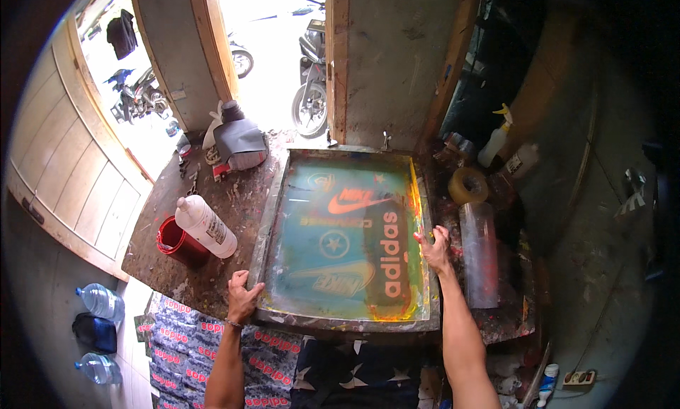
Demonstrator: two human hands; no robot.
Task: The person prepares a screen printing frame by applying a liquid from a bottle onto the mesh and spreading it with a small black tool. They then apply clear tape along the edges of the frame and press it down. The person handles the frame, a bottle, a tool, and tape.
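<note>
A framed screen (343, 242), its mesh marked with orange, yellow and dark designs, is laid flat at the middle of a paint-stained surface (159, 207). Its right edge is grasped by the right of two hands (434, 249), the rim caught between thumb and fingers. The left hand (244, 296) is placed at the near left corner, its thumb set against the frame; whether the fingers are closed on it cannot be told. To the left, a white bottle (207, 227) is seen standing just beside a red container (181, 245). To the right, a roll of tape (467, 185) is set beyond a clear cylinder (479, 257). Printed cloth (205, 349) is seen at the near left, and a motorcycle (312, 83) is framed by the far doorway.
</note>
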